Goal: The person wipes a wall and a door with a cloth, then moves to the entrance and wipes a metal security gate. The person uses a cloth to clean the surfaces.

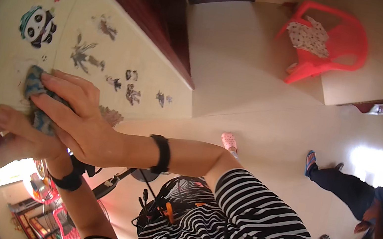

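Observation:
My right hand (76, 116) presses a bunched blue-and-grey patterned cloth (34, 80) to the pale wall (76, 6), its fingers closed over the fabric. Part of the cloth hangs below those fingers, beside my left hand (23, 138). The left hand is raised just under the right one, its fingers loosely curled and apart, with nothing seen in them. Around the cloth, stickers dot the wall: a panda sticker (38, 26) above it and a grey, worn palm-tree sticker (84, 55) to its right. Both wrists wear black bands.
A dark red door (154, 8) adjoins the wall. On the tiled floor stands a red plastic chair (346, 41) with a spotted cloth (310, 36) on it. Another person's leg (342, 181) reaches in from the right. Dark cables (174, 197) hang by my striped shirt.

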Tool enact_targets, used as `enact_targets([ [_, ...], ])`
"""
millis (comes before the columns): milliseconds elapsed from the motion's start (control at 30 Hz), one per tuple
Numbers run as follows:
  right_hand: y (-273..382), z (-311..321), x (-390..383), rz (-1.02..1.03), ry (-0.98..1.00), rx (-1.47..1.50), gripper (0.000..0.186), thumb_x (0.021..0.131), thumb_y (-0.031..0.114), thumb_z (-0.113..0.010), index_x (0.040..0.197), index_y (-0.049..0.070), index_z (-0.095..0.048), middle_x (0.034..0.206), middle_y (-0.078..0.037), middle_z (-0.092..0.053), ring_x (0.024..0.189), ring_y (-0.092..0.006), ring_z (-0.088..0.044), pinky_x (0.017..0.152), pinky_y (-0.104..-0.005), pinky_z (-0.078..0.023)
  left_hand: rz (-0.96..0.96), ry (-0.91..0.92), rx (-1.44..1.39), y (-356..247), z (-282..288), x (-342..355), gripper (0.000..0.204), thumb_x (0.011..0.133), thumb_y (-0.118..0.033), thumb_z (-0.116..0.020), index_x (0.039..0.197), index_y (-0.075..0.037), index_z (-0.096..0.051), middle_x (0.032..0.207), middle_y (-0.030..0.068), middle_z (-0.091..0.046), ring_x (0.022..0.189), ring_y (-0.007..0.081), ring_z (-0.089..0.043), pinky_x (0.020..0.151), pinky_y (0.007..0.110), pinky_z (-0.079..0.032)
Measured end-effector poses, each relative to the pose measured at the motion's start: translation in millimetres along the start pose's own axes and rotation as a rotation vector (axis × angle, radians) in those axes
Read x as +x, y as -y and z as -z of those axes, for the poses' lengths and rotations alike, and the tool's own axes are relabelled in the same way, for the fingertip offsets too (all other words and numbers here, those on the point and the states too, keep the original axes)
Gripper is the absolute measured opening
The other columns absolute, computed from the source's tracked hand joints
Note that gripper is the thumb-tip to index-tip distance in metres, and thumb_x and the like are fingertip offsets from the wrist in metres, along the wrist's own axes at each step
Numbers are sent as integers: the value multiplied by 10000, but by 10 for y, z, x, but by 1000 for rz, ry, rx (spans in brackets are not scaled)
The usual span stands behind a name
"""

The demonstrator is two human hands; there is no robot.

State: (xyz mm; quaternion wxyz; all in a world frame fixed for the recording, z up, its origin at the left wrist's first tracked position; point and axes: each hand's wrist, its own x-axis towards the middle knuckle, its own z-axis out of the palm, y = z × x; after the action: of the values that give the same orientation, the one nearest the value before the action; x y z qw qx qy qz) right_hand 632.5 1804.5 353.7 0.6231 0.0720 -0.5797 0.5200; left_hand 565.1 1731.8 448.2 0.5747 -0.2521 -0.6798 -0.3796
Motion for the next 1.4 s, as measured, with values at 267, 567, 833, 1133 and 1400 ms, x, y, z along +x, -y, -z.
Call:
enact_targets([
  [267, -1457, 390, -207, -632, -113, -215, 347, 907, -28, -426, 1200, 9, -609, 1058, -241, -671, 959, -416, -640, 853, -506, -498, -166, -137, -182, -121, -175, -53, 671, 942, -308, -712, 1288, 219, -482, 870, 133, -550, 733, 162, -505, 559, 279, -387],
  [567, -2074, 948, -1473, -1435, -102, -129, 246, 988, 255, -487, 1132, 66, -553, 988, -154, -571, 920, -303, -560, 794, -437, -461, -230, 47, -3, -118, -71, -55, 538, 992, -180, -654, 1368, 131, -426, 1129, 172, -436, 816, 193, -465, 599, 314, -419],
  [833, -1714, 608, 1367, -608, -107, 264, 175, 1030, 178, -509, 1048, 19, -581, 902, -119, -567, 765, -220, -535, 697, -398, -477, -299, -1, 75, -81, -51, -104, 554, 952, -265, -691, 1338, 80, -494, 1062, 229, -623, 806, 318, -573, 631, 385, -460],
  [1133, -1737, 105, 2091, -230, -73, -102, 238, 1026, 201, -506, 1129, 3, -589, 979, -174, -577, 919, -352, -546, 847, -447, -444, -337, 18, 137, -207, -32, -156, 497, 1025, -222, -581, 1382, 84, -419, 1356, 223, -466, 1202, 306, -393, 1046, 417, -339],
  [1400, -2427, 706, 604, -1004, -86, -180, 358, 1028, 323, -478, 1115, 4, -616, 1028, -237, -631, 1000, -396, -610, 834, -514, -485, -310, -17, 207, -178, -23, -197, 479, 993, -239, -638, 1345, 30, -456, 1311, 171, -435, 1178, 299, -438, 1023, 436, -388],
])
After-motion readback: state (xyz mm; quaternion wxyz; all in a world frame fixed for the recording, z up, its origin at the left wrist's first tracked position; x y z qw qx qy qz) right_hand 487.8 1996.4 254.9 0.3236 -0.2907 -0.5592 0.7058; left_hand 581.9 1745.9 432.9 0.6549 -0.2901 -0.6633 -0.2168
